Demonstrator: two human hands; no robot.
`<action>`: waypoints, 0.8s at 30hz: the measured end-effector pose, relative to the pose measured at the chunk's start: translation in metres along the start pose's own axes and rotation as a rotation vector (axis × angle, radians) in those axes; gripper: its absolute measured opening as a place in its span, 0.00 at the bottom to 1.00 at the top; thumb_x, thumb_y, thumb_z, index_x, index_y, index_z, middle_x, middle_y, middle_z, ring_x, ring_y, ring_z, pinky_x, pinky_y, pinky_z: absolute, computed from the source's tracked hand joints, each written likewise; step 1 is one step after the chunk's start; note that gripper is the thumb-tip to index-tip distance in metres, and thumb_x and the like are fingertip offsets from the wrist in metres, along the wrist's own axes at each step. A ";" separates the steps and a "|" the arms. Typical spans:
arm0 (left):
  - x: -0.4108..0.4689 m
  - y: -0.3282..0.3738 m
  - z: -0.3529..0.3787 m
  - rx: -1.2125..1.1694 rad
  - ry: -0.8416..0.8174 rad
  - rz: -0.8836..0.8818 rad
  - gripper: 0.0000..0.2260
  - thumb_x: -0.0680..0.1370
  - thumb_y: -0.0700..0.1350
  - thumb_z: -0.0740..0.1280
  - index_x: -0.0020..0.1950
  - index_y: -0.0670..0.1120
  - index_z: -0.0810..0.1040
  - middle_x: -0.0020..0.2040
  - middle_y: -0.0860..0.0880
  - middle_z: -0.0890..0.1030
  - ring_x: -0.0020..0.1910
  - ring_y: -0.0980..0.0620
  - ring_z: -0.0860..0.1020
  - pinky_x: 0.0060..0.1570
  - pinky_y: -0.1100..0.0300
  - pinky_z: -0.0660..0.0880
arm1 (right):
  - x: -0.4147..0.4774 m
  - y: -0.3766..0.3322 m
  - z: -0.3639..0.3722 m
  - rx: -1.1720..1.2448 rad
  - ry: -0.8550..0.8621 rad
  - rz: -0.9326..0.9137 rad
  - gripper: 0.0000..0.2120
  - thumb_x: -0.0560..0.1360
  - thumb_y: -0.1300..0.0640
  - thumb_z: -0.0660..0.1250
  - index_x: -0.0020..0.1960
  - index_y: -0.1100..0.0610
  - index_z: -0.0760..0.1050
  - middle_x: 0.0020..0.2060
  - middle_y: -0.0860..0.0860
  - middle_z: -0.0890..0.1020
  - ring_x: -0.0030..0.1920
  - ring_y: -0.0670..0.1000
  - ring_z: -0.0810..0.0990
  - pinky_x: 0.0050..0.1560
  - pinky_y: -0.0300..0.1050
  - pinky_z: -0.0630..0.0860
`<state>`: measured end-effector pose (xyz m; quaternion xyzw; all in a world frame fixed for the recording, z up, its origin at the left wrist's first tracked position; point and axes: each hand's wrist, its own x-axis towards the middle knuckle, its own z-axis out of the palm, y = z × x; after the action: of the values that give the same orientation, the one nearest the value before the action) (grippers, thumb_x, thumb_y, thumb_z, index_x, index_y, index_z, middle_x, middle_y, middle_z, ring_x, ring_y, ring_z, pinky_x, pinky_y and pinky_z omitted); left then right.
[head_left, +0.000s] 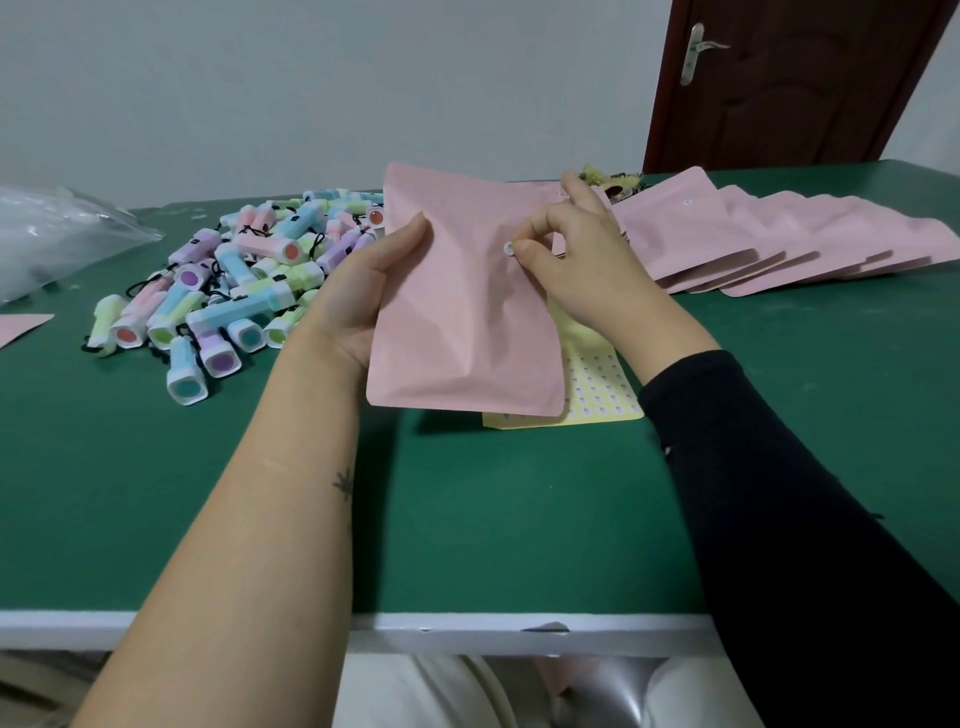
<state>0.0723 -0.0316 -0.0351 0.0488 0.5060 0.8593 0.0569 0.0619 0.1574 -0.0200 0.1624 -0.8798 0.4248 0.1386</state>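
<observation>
A pink pouch (462, 317) is held upright above the green table (467, 519), and it bulges a little. My left hand (358, 280) grips its left edge, thumb on the front. My right hand (576, 254) pinches a small round white sticker (508, 249) against the pouch's upper right face with thumb and forefinger. Under the pouch lies a yellow sticker sheet (597, 384), partly hidden by it.
A heap of pastel toy flashlights (234, 280) lies at the left. A row of overlapping pink pouches (753, 239) fans out to the right. A clear plastic bag (57, 234) sits far left. A brown door (779, 83) stands behind.
</observation>
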 end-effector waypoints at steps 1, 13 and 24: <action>0.000 0.000 0.000 0.001 -0.008 -0.006 0.12 0.80 0.46 0.65 0.48 0.44 0.87 0.53 0.44 0.85 0.53 0.45 0.84 0.50 0.51 0.81 | 0.000 0.000 0.000 -0.003 0.004 -0.003 0.02 0.79 0.56 0.65 0.49 0.53 0.77 0.79 0.55 0.53 0.78 0.49 0.49 0.68 0.38 0.53; 0.000 0.000 0.004 0.004 -0.006 -0.010 0.12 0.80 0.46 0.65 0.46 0.44 0.87 0.51 0.45 0.86 0.51 0.46 0.84 0.46 0.53 0.81 | 0.000 -0.001 0.003 -0.032 0.051 -0.019 0.03 0.79 0.57 0.65 0.47 0.53 0.77 0.78 0.54 0.57 0.78 0.49 0.54 0.62 0.33 0.56; 0.000 -0.002 0.007 0.000 -0.027 -0.003 0.16 0.82 0.47 0.62 0.44 0.44 0.88 0.48 0.46 0.86 0.48 0.48 0.85 0.44 0.55 0.81 | 0.002 0.002 0.007 -0.043 0.122 -0.055 0.05 0.79 0.56 0.65 0.49 0.56 0.79 0.75 0.53 0.62 0.75 0.50 0.58 0.58 0.31 0.54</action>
<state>0.0737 -0.0242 -0.0336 0.0598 0.5054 0.8584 0.0650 0.0590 0.1529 -0.0249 0.1575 -0.8737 0.4110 0.2072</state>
